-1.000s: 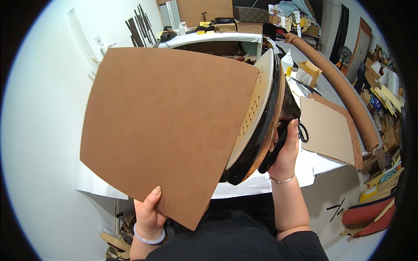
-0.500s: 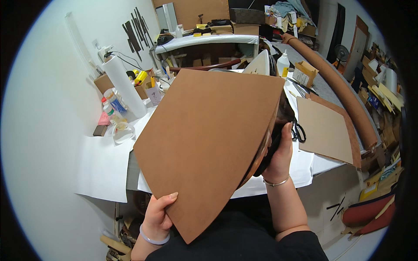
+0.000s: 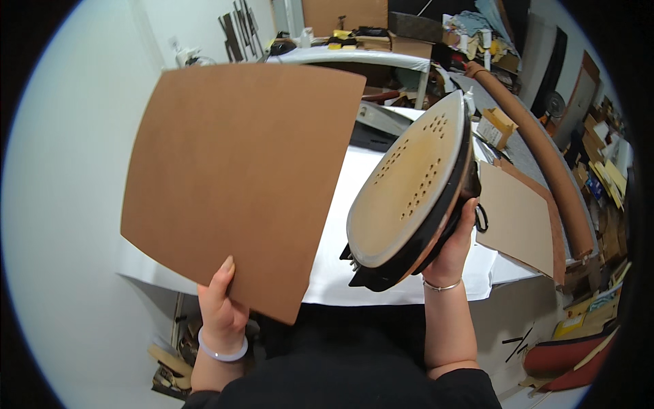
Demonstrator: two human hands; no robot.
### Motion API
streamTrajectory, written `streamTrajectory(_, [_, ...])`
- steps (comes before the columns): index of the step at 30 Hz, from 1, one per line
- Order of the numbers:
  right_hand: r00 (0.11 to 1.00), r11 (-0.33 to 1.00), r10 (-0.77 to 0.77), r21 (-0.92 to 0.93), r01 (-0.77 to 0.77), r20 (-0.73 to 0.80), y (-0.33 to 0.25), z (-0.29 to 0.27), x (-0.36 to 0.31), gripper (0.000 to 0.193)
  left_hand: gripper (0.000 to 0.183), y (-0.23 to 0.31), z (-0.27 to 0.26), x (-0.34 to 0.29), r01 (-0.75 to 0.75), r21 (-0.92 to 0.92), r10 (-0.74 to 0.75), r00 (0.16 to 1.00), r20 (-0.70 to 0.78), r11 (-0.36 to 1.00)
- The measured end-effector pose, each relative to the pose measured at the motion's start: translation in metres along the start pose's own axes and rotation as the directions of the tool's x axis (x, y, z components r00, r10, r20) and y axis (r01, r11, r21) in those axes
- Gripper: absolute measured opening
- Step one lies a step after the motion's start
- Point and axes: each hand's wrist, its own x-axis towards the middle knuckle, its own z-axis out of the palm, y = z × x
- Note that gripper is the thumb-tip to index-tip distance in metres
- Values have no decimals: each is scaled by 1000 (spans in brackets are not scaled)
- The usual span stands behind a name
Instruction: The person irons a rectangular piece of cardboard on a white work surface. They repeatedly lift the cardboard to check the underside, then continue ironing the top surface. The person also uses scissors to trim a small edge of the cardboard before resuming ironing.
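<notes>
Raised over the table's left side is a large flat sheet of brown leather [image 3: 238,177], or leather-like board. My left hand [image 3: 223,307] pinches it at its lower edge, thumb on the front face. On the right, my right hand [image 3: 453,249] is wrapped round the back of a clothes iron [image 3: 405,184], holding it up and tilted. The iron's pale, holed soleplate faces left and toward me; its black body is partly hidden behind it. A gap now separates sheet and soleplate. Below both lies the white-covered table [image 3: 340,273].
To the right, a grey-beige board [image 3: 516,218] rests over a brown sheet. Black scissor handles [image 3: 482,218] show beside the iron. Farther back stand a small cardboard box [image 3: 496,128] and a long brown roll [image 3: 538,157]. A back bench [image 3: 354,58] carries assorted items.
The brown sheet has swung left, away from the iron, with my left hand moving left. The iron's soleplate, mostly covered before, now shows in full. My right hand has shifted slightly right.
</notes>
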Motion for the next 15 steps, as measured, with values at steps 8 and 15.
streamTrajectory(8, [998, 998, 48, -37, -46, 51, 5, 19, -17, 68, 49, -13, 25, 6, -118, 55, 119, 993, -17, 991])
streamTrajectory(15, [999, 996, -28, -89, 25, -35, 5, 40, -18, 56, 47, -15, 28, 8, -72, 67, 72, 997, 5, 995])
